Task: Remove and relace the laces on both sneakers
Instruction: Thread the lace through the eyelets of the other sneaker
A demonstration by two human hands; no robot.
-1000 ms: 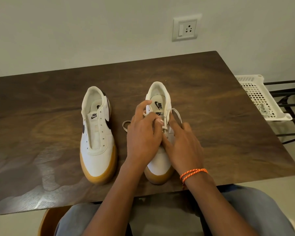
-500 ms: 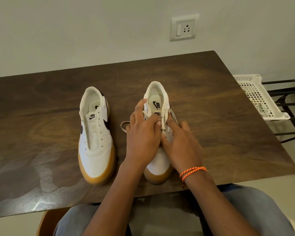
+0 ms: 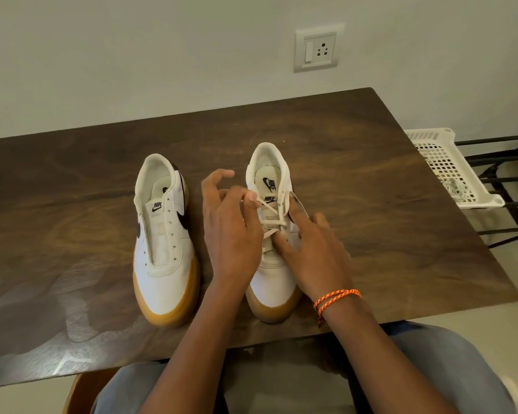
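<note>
Two white sneakers with gum soles stand toes toward me on the dark wooden table [image 3: 371,174]. The left sneaker [image 3: 163,243] has bare eyelets and no lace. The right sneaker [image 3: 271,264] carries a cream lace [image 3: 272,215] crossed over its upper eyelets. My left hand [image 3: 231,231] pinches a lace end at the shoe's left side, near the tongue. My right hand [image 3: 314,249] rests on the shoe's right side, its fingers spread and fingertips pressing by the eyelets.
A white perforated plastic basket [image 3: 449,171] sits on a black metal rack off the table's right edge, with a pale cord inside. A wall socket [image 3: 317,50] is on the wall behind. My knees are under the table's front edge.
My left hand has pulled the lace end out to the left and drawn it taut across the tongue. My right hand has let go of the lace and spread over the shoe's side.
</note>
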